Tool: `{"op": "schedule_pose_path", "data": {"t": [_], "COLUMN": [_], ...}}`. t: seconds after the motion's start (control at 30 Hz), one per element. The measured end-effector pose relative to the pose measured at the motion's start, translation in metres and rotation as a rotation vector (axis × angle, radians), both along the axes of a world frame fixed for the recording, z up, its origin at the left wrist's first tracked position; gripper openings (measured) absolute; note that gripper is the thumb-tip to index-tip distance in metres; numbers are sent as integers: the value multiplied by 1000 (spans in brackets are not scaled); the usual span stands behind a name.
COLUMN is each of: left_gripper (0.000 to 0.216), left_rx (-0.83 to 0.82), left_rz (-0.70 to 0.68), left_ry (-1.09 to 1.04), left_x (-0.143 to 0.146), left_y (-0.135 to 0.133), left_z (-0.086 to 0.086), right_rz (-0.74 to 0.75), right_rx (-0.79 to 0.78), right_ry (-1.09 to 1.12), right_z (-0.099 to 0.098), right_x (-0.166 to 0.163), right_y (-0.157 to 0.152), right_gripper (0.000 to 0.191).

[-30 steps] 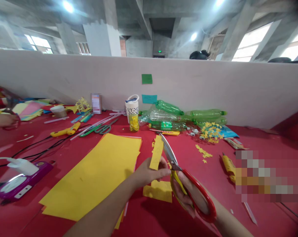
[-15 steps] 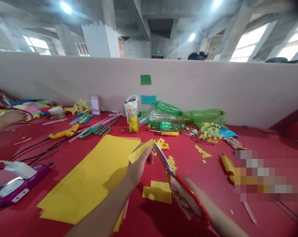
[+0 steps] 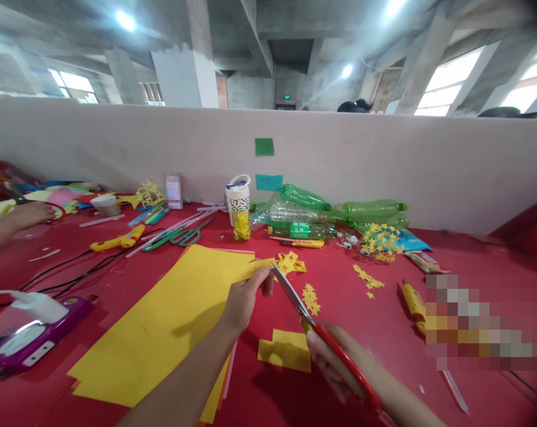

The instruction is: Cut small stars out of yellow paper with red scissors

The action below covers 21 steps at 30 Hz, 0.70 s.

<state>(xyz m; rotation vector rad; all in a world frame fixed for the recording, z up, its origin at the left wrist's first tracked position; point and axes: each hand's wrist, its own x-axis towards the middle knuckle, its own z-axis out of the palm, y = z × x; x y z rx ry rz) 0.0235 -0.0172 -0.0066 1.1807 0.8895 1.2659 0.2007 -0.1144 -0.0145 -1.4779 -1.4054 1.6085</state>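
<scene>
My left hand (image 3: 244, 299) pinches a small strip of yellow paper (image 3: 256, 267), held low over the edge of the large yellow sheet (image 3: 170, 323). My right hand (image 3: 339, 365) grips red-handled scissors (image 3: 313, 329); their blades point up-left and their tip reaches the strip beside my left fingers. A cut yellow scrap (image 3: 286, 351) lies on the red table (image 3: 357, 308) between my hands. Small yellow stars (image 3: 310, 296) lie just beyond the blades.
Green plastic bottles (image 3: 339, 210), a white cup (image 3: 237, 198), green scissors (image 3: 179, 236), yellow cutters (image 3: 117, 242) and more yellow stars (image 3: 379, 240) lie towards the back wall. A purple phone (image 3: 32, 335) on a cable sits at the left. Another person's hand (image 3: 26, 213) rests at far left.
My left hand has lowered the yellow strip from upright to nearly flat over the big sheet and shifted left. The scissors followed it down and left, tip staying at the strip.
</scene>
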Motion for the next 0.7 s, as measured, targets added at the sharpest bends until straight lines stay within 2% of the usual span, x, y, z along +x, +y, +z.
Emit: {"op": "schedule_pose_path", "data": {"t": [0.13, 0.27, 0.47, 0.7], "left_gripper": [36, 37, 32, 31], "left_rx": [-2, -9, -65, -44], "left_rz": [19, 31, 40, 6], "left_ry": [123, 196, 127, 76], "left_x": [-3, -5, -6, -7], "left_y": [-1, -1, 2, 3], "left_z": [4, 7, 3, 4], "right_rz": [34, 20, -17, 1], "right_rx": [32, 46, -3, -9], "right_ry": [-105, -90, -62, -70], "right_z": [12, 9, -3, 6], "right_x": [-2, -1, 2, 0], "right_y": [-1, 0, 0, 0], "right_gripper": [42, 40, 46, 47]}}
